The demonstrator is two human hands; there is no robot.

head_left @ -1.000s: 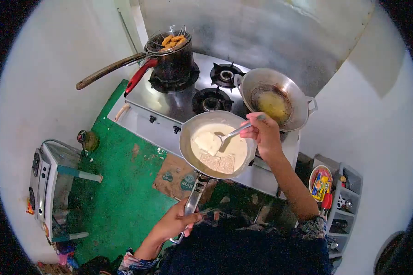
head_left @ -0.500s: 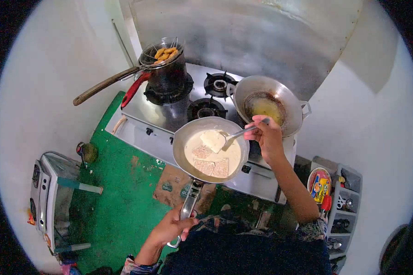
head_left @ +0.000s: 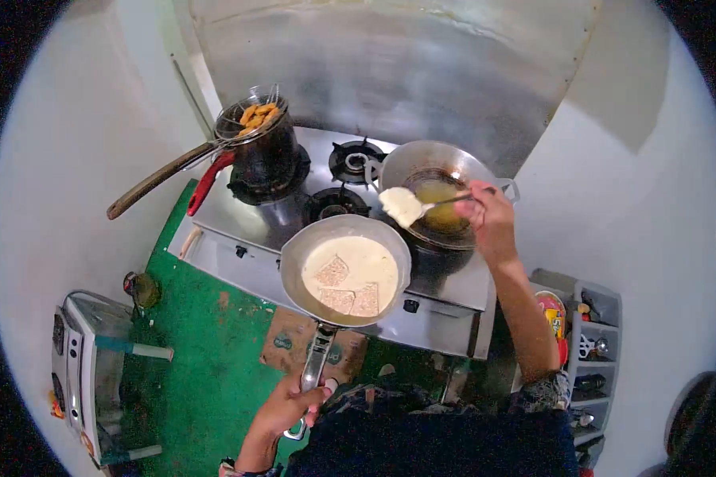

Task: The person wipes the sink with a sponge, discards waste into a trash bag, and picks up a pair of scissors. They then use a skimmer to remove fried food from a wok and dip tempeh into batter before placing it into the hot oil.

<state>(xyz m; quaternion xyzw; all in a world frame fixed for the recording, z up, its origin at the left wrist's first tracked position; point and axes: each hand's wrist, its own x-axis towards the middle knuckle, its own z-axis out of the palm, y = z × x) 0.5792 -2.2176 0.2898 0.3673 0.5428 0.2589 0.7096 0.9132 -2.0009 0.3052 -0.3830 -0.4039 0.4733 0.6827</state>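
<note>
My left hand (head_left: 286, 409) is wrapped around the metal handle of a saucepan (head_left: 291, 274), held in front of the stove. Pale batter (head_left: 366, 258) fills its bottom, and several speckled slices (head_left: 334, 272) that look like tempeh lie in it. With my right hand (head_left: 493, 222) I grip a metal spoon (head_left: 447, 200). On the spoon's end rests a batter-coated slice (head_left: 400, 207), above the near left rim of a wok (head_left: 429, 155). Yellowish oil (head_left: 441, 213) shows in the wok's bottom.
A dark pot (head_left: 266, 163) with a strainer of fried pieces (head_left: 257, 118) stands back left, its long handle (head_left: 155, 184) jutting leftward. Bare burners (head_left: 356, 161) sit beside the wok. A grey rack (head_left: 601, 346) with utensils stands right; a small stove (head_left: 95, 374) stands left.
My right hand has lifted the spoon and coated slice out of the saucepan to the wok's edge. The saucepan stays in my left hand. The whole view has shifted slightly.
</note>
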